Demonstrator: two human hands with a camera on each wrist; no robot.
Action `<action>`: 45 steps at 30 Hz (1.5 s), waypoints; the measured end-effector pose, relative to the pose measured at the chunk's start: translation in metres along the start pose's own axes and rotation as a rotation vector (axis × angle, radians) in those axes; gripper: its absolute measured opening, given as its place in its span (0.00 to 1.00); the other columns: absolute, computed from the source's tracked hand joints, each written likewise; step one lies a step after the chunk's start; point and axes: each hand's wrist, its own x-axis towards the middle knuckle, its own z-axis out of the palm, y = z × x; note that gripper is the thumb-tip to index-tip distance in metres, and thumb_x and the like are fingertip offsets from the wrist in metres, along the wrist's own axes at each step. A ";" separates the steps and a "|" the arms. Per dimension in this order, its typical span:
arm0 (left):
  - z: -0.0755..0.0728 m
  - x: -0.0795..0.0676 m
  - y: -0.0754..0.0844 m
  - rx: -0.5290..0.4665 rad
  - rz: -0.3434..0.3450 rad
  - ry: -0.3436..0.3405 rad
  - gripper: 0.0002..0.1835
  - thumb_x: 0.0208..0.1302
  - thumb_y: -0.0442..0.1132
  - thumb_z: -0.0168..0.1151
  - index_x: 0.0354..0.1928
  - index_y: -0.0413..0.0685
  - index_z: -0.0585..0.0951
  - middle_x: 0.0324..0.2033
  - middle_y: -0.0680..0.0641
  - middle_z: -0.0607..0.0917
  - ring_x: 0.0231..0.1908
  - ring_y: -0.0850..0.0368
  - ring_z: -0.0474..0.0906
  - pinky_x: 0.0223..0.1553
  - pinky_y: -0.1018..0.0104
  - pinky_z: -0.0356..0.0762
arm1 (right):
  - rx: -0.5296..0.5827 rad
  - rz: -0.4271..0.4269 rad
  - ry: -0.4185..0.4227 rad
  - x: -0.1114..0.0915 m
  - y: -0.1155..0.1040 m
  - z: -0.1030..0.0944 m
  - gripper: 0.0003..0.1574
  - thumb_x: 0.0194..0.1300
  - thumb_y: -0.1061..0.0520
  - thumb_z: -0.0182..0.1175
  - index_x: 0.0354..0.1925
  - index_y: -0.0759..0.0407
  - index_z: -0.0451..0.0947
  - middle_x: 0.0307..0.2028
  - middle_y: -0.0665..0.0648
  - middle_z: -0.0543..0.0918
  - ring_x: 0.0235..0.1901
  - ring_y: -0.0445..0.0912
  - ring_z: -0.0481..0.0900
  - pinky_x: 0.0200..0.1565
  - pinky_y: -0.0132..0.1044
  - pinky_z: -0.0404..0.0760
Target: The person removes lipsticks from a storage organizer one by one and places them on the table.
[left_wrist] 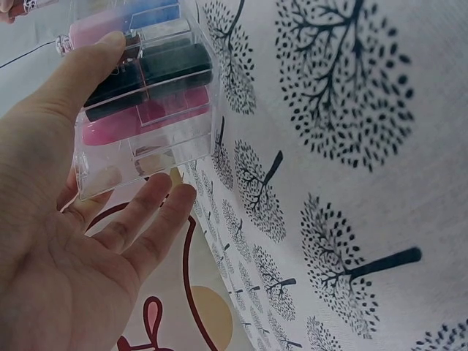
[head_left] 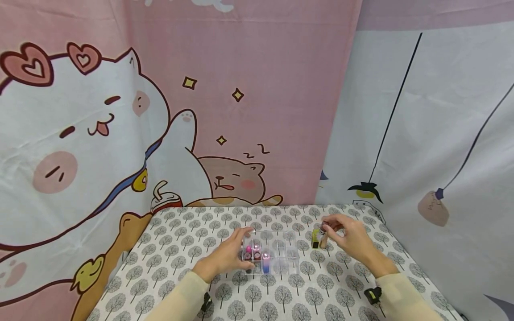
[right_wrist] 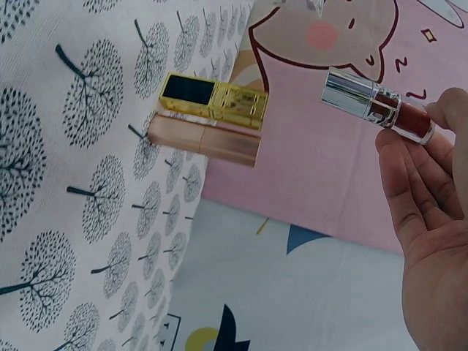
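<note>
A clear divided organizer box (head_left: 291,260) stands on the table. My left hand (head_left: 230,253) grips its left end, thumb on the near side and fingers toward the far side. Inside its left compartments are pink and dark tubes (left_wrist: 157,121), with a pink-and-blue tube (head_left: 266,263) beside them. Off the table, my right hand (head_left: 350,234) pinches a dark red lip gloss tube (right_wrist: 398,115) by its end, its silver cap pointing away from the fingers. Below it stand a yellow-gold lipstick (right_wrist: 245,104) with a black end and a rose-gold lipstick tube (right_wrist: 205,140), side by side.
The table wears a white cloth (head_left: 265,307) printed with grey trees. Behind it hangs a pink cartoon-cat curtain (head_left: 257,111), with a pale curtain (head_left: 453,133) on the right. The organizer's right compartments (head_left: 283,243) hold nothing visible.
</note>
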 end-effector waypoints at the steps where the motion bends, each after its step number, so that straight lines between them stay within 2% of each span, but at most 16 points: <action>1: 0.000 0.000 0.000 0.001 0.000 0.000 0.65 0.63 0.54 0.90 0.93 0.60 0.57 0.80 0.42 0.76 0.48 0.59 0.85 0.64 0.43 0.94 | 0.004 0.005 0.001 -0.001 0.001 -0.001 0.19 0.69 0.69 0.81 0.56 0.62 0.91 0.38 0.49 0.96 0.36 0.39 0.94 0.37 0.40 0.97; 14: 0.000 -0.001 0.001 0.008 0.001 0.004 0.65 0.63 0.53 0.91 0.93 0.57 0.57 0.79 0.42 0.76 0.49 0.58 0.85 0.64 0.43 0.94 | -0.027 0.048 0.025 -0.012 0.022 -0.010 0.18 0.69 0.67 0.81 0.55 0.59 0.92 0.36 0.46 0.94 0.34 0.38 0.92 0.34 0.34 0.92; 21: -0.001 0.000 0.001 0.008 0.000 0.005 0.65 0.63 0.55 0.91 0.94 0.58 0.57 0.80 0.41 0.76 0.50 0.55 0.87 0.65 0.42 0.94 | -0.041 0.067 0.028 -0.018 0.035 -0.010 0.18 0.70 0.68 0.81 0.56 0.60 0.92 0.38 0.49 0.96 0.34 0.38 0.92 0.35 0.40 0.96; 28: 0.000 0.000 0.000 0.009 -0.007 -0.001 0.66 0.62 0.54 0.91 0.94 0.56 0.57 0.80 0.42 0.76 0.42 0.60 0.83 0.54 0.56 0.93 | -0.061 0.116 0.000 -0.025 0.045 -0.010 0.17 0.71 0.66 0.81 0.56 0.61 0.93 0.40 0.52 0.96 0.35 0.39 0.92 0.36 0.37 0.94; 30: 0.001 0.000 0.000 0.009 -0.010 -0.003 0.66 0.62 0.54 0.91 0.94 0.56 0.57 0.80 0.42 0.76 0.42 0.60 0.82 0.53 0.58 0.92 | -0.067 0.131 -0.013 -0.027 0.048 -0.009 0.16 0.72 0.66 0.80 0.56 0.62 0.93 0.41 0.53 0.97 0.35 0.39 0.92 0.37 0.36 0.94; 38: 0.000 0.000 -0.001 0.014 -0.023 -0.001 0.67 0.62 0.55 0.90 0.94 0.60 0.55 0.81 0.44 0.76 0.44 0.62 0.83 0.61 0.48 0.95 | -0.071 0.177 -0.055 -0.032 0.059 -0.007 0.13 0.74 0.65 0.79 0.55 0.61 0.93 0.40 0.52 0.97 0.35 0.36 0.91 0.37 0.33 0.93; 45: 0.001 0.000 -0.001 0.017 -0.026 -0.001 0.66 0.63 0.56 0.90 0.94 0.60 0.56 0.80 0.45 0.75 0.41 0.65 0.81 0.58 0.51 0.95 | -0.068 0.227 -0.091 -0.035 0.066 -0.003 0.11 0.76 0.62 0.79 0.54 0.58 0.93 0.40 0.49 0.97 0.36 0.36 0.91 0.39 0.33 0.92</action>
